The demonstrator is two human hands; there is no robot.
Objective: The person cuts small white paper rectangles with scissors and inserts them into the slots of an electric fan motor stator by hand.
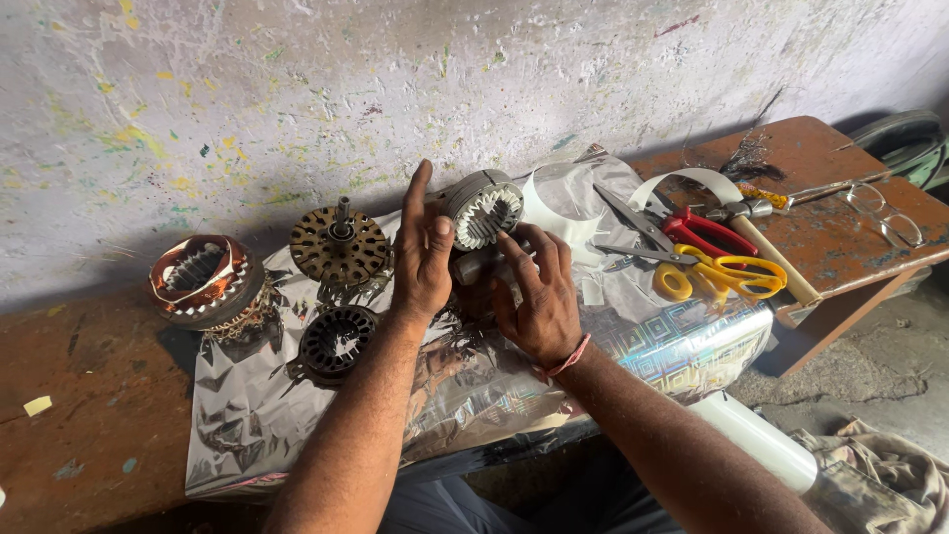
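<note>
— What can't we make out here? Our left hand (423, 259) covers the left flank of the slotted metal core (482, 211) at centre frame, so we cannot tell how far the fingers wrap it.

— And our right hand (539, 297) hides whatever pale cylinder (474, 265) sits under the core; only a stub shows.

— At the far right edge, the dark rubber belt (905, 138) is cut off.

— The glasses (885, 213) are too small for us to read their lenses. The white roll (756, 440) at lower right vanishes under our forearm.
</note>
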